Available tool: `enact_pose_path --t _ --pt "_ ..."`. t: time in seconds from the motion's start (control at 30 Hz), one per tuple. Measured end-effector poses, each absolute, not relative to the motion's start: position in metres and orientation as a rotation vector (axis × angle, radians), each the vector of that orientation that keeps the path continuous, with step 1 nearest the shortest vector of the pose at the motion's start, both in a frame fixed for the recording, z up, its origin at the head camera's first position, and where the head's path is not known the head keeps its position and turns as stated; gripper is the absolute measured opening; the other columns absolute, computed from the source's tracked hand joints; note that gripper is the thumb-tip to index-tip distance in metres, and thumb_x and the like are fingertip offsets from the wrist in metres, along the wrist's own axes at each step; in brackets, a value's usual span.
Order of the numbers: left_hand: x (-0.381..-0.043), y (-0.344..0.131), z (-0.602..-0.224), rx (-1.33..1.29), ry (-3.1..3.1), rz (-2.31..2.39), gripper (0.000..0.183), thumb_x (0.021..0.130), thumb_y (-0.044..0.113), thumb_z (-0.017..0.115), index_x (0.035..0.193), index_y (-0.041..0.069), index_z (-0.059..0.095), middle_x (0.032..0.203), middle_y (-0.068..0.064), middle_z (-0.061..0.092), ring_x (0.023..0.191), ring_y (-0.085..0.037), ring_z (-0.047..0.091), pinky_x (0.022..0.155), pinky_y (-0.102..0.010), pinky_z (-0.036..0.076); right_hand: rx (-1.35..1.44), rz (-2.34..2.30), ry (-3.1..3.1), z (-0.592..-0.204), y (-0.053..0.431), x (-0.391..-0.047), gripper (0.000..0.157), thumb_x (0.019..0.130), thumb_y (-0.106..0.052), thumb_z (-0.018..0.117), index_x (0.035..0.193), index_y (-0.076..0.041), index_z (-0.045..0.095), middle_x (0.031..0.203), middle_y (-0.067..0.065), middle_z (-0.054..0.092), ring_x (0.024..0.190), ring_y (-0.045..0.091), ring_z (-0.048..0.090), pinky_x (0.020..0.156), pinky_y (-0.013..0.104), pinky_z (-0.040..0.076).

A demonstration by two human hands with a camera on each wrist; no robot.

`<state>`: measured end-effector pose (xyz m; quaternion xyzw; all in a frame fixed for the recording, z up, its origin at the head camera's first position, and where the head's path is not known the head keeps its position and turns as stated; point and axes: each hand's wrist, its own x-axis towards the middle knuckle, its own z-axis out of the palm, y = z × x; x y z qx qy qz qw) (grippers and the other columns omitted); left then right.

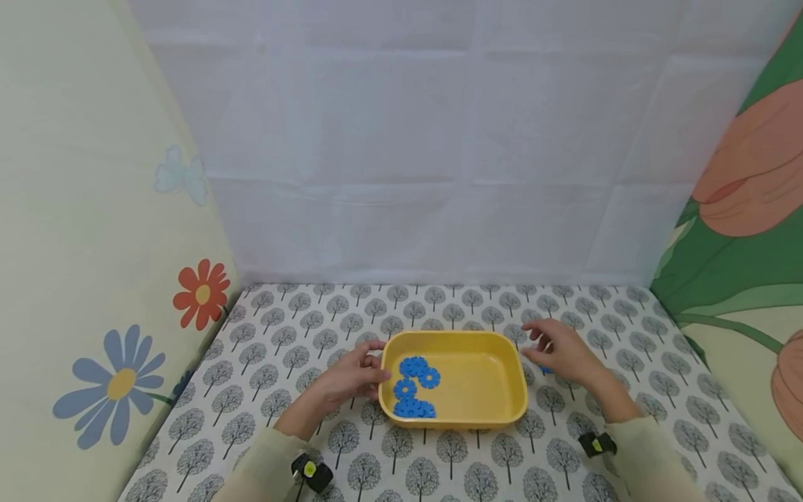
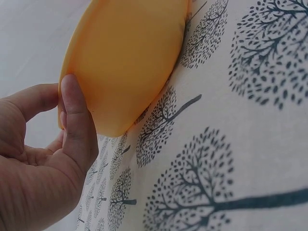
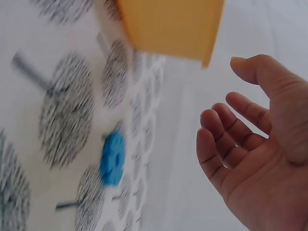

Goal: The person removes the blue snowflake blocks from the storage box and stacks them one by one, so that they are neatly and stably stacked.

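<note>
A yellow tray (image 1: 479, 387) stands on the cloth with several blue flower-shaped pieces (image 1: 406, 389) gathered at its left end. My left hand (image 1: 348, 376) pinches the left rim; in the left wrist view, thumb and fingers (image 2: 77, 110) grip the tray's edge (image 2: 130, 57). Just off the tray's right end hovers my right hand (image 1: 560, 352), its fingers loosely bent with nothing between them. Below that hand on the cloth lies another blue flower piece (image 3: 113, 158), mostly hidden by the hand in the head view.
A white cloth (image 1: 270, 432) printed with grey trees covers the table. Behind it hangs a white sheet (image 1: 401, 139). Flower-painted panels (image 1: 81, 209) border the left and right sides.
</note>
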<state>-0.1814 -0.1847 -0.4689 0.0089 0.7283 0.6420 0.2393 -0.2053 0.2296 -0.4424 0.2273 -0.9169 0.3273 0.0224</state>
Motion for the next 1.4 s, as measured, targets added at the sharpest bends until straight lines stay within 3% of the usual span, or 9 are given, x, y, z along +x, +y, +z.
enact_pose_path --t 0.23,0.87,1.4 --pt "-0.181 -0.184 -0.469 0.018 1.988 1.762 0.065 0.093 0.007 0.069 0.149 0.006 0.036 0.093 -0.007 0.055 0.071 -0.016 0.06 0.062 -0.028 0.057 0.747 1.084 -2.776 -0.439 0.208 -0.204 0.038 0.09 -0.01 0.076 0.124 0.002 0.064 0.099 0.01 0.063 0.08 0.012 0.058 0.067 0.025 0.055" --pt "-0.181 -0.184 -0.467 0.001 1.992 1.759 0.066 0.092 0.007 0.071 0.149 0.006 0.037 0.094 -0.008 0.055 0.072 -0.017 0.061 0.063 -0.028 0.057 0.949 1.268 -2.792 -0.444 0.158 -0.201 0.046 0.092 -0.017 0.074 0.132 0.003 0.06 0.107 0.016 0.064 0.085 0.012 0.059 0.073 0.024 0.055" --pt "-0.183 -0.185 -0.464 -0.009 1.991 1.736 0.064 0.093 0.008 0.07 0.148 0.008 0.038 0.094 -0.008 0.055 0.073 -0.018 0.061 0.065 -0.03 0.057 1.157 1.329 -2.801 -0.458 0.127 -0.198 0.043 0.093 -0.015 0.074 0.129 0.003 0.061 0.109 0.015 0.066 0.084 0.009 0.062 0.075 0.024 0.057"
